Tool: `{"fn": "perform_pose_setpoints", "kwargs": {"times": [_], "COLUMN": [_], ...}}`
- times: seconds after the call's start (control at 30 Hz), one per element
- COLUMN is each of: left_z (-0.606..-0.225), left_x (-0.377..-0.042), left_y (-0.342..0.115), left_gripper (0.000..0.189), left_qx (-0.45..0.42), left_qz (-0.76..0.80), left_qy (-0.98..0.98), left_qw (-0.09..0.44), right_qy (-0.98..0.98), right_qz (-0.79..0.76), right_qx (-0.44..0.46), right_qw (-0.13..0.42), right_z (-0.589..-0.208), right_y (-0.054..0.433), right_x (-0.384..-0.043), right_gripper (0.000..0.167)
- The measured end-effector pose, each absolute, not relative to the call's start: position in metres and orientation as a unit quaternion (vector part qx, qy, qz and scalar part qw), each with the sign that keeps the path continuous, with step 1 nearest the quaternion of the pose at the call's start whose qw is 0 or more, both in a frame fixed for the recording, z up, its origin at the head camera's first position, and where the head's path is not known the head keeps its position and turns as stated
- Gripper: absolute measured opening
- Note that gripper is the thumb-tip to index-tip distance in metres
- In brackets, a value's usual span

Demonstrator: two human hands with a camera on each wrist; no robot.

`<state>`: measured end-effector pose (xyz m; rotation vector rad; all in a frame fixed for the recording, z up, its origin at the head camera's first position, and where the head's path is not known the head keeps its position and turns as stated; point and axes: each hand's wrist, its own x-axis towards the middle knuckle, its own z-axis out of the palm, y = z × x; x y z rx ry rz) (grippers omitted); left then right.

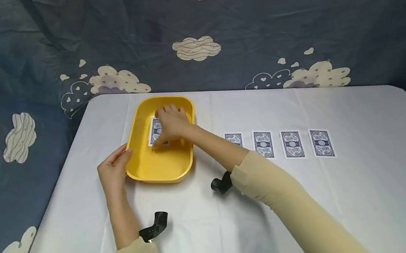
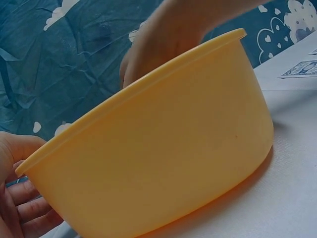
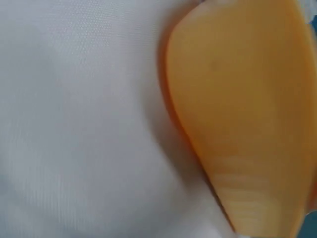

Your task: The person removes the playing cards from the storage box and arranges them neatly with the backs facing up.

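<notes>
A yellow plastic basin (image 1: pixel 162 169) stands at the left of the table in the head view. My left hand (image 1: pixel 111 171) holds its left rim, thumb at the edge and fingers against the outer wall, as the left wrist view also shows. Inside the basin, my right hand (image 1: pixel 174 124) is over a blue-patterned playing card (image 1: pixel 154 131), with the thumb at its near end and the fingers toward its far end. The basin wall hides most of that hand in the left wrist view. The right wrist view has the basin's outer side (image 3: pixel 237 99), blurred.
To the right of the basin, several playing cards (image 1: pixel 292 144) lie face down in a row; the right forearm partly covers the leftmost one (image 1: pixel 233 138). A white cloth (image 1: pixel 378 186) covers the table. Behind hangs a dark curtain (image 1: pixel 153 23) with cloud prints.
</notes>
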<state>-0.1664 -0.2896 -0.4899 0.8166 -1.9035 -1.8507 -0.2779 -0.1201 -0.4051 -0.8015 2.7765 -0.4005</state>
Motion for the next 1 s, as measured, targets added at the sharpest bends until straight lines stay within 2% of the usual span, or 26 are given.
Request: {"fn": "perform_pose_setpoints", "kwargs": {"times": [0.23, 0.47, 0.67, 0.87, 1.0], "left_z": [-0.476, -0.491, -0.486, -0.45, -0.462], "left_x": [-0.159, -0.167, -0.166, -0.151, -0.155], "left_y": [-0.291, -0.291, -0.285, -0.271, -0.276], "left_gripper": [0.037, 0.04, 0.038, 0.037, 0.038], "left_qx": [0.274, 0.295, 0.292, 0.296, 0.303], "left_qz": [-0.673, -0.661, -0.663, -0.66, -0.664], "left_qy": [-0.665, -0.668, -0.667, -0.672, -0.665], "left_qw": [0.174, 0.172, 0.173, 0.156, 0.158], "right_qy": [0.947, 0.955, 0.964, 0.979, 0.986], "right_qz": [-0.158, -0.152, -0.135, -0.105, -0.108], "right_qx": [-0.273, -0.252, -0.227, -0.173, -0.126], "right_qw": [0.07, 0.035, 0.012, 0.004, 0.013], "right_z": [-0.376, -0.366, -0.368, -0.37, -0.374], "right_y": [-0.094, -0.046, 0.026, 0.104, 0.151], "right_x": [-0.271, -0.262, -0.253, -0.252, -0.25], "right_gripper": [0.09, 0.091, 0.091, 0.098, 0.102]}}
